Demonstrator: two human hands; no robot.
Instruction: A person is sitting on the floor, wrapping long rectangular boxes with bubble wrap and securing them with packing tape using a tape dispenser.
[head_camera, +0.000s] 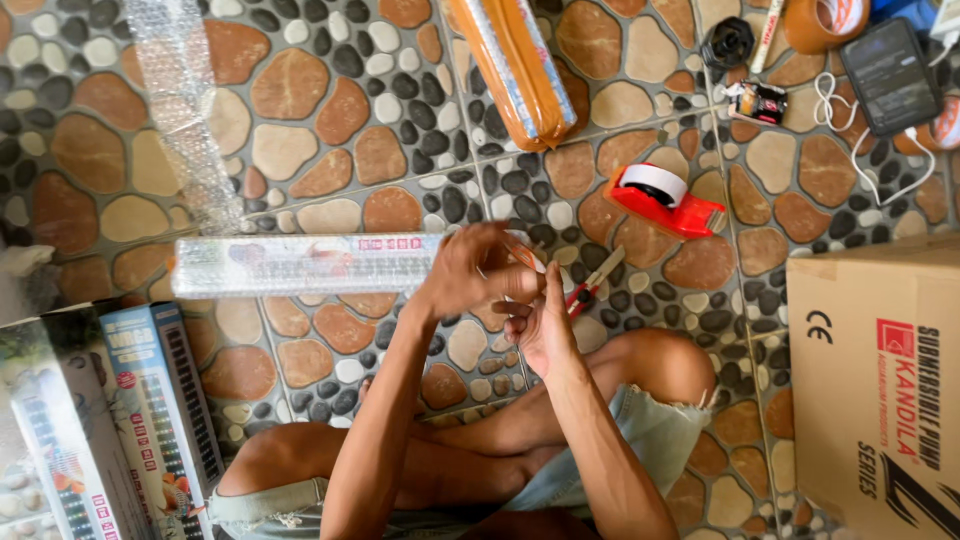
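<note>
A long narrow box wrapped in bubble wrap (300, 264) lies crosswise on the pebble-pattern floor. My left hand (470, 270) grips its right end from above. Just right of that end, my right hand (540, 325) presses fingers against the wrap, touching the left hand. Red-handled scissors (593, 282) lie on the floor just beyond my right hand. My bare knees and denim shorts fill the bottom of the view.
A red tape dispenser (665, 198) sits right of centre. An orange-wrapped roll (515, 65) lies at the top, a bubble wrap strip (185, 110) at upper left. Long printed boxes (110, 420) lean at lower left, a cardboard carton (875, 390) at right. Tape rolls, a dark device and cable are top right.
</note>
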